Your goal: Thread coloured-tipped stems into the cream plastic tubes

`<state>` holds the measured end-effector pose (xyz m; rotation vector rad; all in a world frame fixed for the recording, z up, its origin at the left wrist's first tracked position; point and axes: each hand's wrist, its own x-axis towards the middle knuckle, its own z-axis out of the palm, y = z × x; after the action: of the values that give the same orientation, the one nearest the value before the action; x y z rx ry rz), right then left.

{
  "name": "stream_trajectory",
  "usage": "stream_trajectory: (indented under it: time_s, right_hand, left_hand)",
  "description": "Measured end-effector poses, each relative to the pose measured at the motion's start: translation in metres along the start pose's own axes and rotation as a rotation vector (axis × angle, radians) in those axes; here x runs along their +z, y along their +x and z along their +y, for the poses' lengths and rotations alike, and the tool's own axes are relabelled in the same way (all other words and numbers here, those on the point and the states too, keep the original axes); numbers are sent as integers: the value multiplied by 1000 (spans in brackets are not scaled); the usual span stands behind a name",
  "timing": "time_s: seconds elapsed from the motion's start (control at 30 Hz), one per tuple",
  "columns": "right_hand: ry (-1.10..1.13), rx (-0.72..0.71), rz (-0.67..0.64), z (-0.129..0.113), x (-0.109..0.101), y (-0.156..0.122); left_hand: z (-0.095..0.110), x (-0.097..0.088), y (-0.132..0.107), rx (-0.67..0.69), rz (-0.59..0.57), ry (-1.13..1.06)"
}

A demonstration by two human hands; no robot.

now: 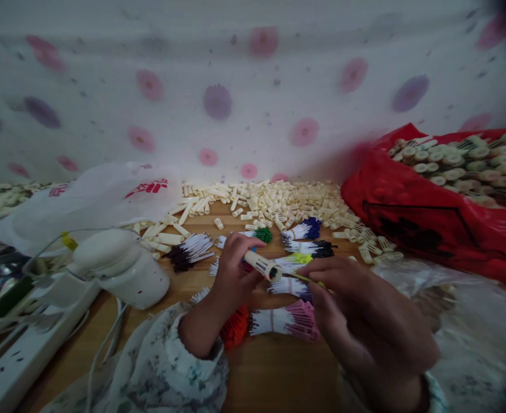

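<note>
My left hand (229, 275) is closed around a cream plastic pen barrel (262, 265) with slots along its side; its round end faces right, with something green and red visible inside. My right hand (367, 312) pinches a thin yellow pen refill (302, 277), its far end at the barrel's opening; whether it is inside I cannot tell. Around the hands lie banded bundles of white refills with coloured ends: pink (302, 321), orange-red (235, 327), yellow (299, 259), green (262, 234), blue (312, 228), black (324, 248) and dark brown (181, 259).
Loose cream pen parts (278, 201) pile along the back. At right, a red bag (390, 201) holds many pen barrels, with a clear plastic bag (471, 321) before it. On the left are a white plastic bag (102, 195), a white device (124, 269) and a power strip (42, 344) with cables.
</note>
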<state>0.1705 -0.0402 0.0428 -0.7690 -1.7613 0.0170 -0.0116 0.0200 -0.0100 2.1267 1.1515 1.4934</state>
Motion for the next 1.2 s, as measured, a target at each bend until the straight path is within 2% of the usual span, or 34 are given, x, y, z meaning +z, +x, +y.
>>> stream_trajectory:
  time_s: [0.1,0.27,0.57,0.87,0.93,1.03,1.13,1.2]
  right_hand:
    - [20,-36,-47,6,5,2]
    - [-76,-50,-24,15,13,2]
    - [-109,4,54,17,15,-1]
    - [40,125,33,22,22,-4]
    - [115,179,43,20,25,-6]
    - [266,245,-18,16,26,-7]
    - [383,244,-109,22,15,-4]
    - [366,237,-89,40,0,0]
  left_hand:
    - [4,-1,-1,21,-39,4]
    - [8,-3,-4,35,-86,10]
    - [8,-3,-5,74,17,122]
    - [8,0,-4,113,117,228]
    - [8,-1,-5,109,139,249]
    - [9,0,-7,100,180,251]
    - [9,2,-8,72,153,154]
    - [8,5,-7,44,92,38]
